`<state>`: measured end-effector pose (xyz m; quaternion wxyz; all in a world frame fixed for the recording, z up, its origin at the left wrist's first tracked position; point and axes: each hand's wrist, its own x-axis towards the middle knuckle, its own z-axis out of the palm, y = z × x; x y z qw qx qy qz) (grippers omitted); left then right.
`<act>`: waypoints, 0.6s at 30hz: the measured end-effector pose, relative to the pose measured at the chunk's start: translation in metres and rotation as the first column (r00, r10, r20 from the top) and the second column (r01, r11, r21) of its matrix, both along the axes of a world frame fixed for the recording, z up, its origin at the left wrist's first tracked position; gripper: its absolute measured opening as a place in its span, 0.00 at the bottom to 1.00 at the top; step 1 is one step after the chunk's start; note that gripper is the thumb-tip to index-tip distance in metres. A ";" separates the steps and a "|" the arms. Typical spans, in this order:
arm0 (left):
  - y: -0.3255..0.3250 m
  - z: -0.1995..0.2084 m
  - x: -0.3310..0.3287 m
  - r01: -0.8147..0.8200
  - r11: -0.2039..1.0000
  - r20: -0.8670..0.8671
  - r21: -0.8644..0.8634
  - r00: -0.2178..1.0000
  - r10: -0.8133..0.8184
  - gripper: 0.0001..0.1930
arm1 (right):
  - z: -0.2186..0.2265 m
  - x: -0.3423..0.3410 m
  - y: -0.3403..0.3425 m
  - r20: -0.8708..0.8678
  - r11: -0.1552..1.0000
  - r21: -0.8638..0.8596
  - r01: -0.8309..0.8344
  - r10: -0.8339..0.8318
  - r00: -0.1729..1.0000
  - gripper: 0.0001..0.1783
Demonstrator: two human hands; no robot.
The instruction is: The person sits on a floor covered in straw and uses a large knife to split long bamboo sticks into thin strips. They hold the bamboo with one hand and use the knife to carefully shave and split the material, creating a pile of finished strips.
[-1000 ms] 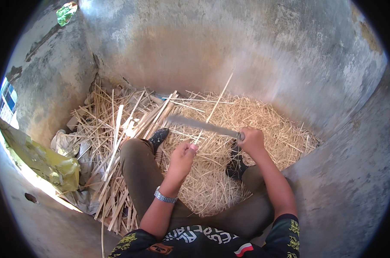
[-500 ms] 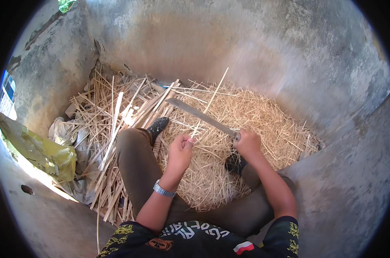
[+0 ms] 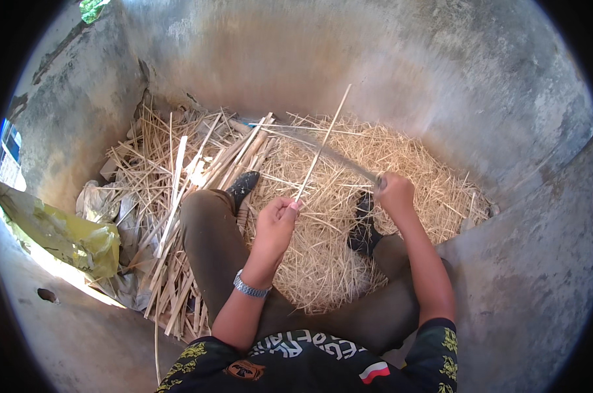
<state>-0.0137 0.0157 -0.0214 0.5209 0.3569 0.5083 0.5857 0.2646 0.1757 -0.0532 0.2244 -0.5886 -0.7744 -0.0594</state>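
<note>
Although the blade shows blurred, the rest of the setup can be recorded clearly. My left hand (image 3: 275, 226) grasps the near end of a thin, straight, pale stick of wood or bamboo (image 3: 332, 124), pinched between thumb and fingers. My right hand (image 3: 396, 194) is clenched around the handle of a long, grey, metal-bladed knife (image 3: 352, 165).

The stick is found in front of me, above a bed of loose, straw-coloured shavings (image 3: 414, 180). Its long axis runs from my left fingertips forward and to the right; the far end is free and points toward the stained grey wall (image 3: 296, 52). The knife's long axis runs the other way, from my right fist forward and to the left, crossing the stick in view. Whether blade and stick touch, I cannot tell.

Assessment of handling: the stick should be light, fairly stiff but springy along its length, and liable to snap if bent hard. Its surface is probably dry, with a risk of splinters. The near end is the sound place to grip, well apart from the blade. The knife is likely the heavier item, rigid, and to be held by its handle only.
</note>
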 end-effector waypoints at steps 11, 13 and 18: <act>0.008 -0.025 0.017 -0.008 0.999 -0.068 0.053 0.998 0.012 0.06 | 0.006 0.019 0.007 -0.087 0.973 -0.110 0.201 -0.211 0.973 0.12; 0.005 -0.028 0.014 -0.005 1.000 -0.078 0.019 0.997 0.006 0.06 | 0.006 0.012 0.003 -0.008 0.998 -0.023 0.061 -0.061 0.998 0.11; 0.000 -0.026 0.004 -0.002 0.997 -0.179 0.072 0.984 0.015 0.07 | -0.003 0.028 0.020 -0.230 0.908 -0.206 0.364 -0.406 0.884 0.12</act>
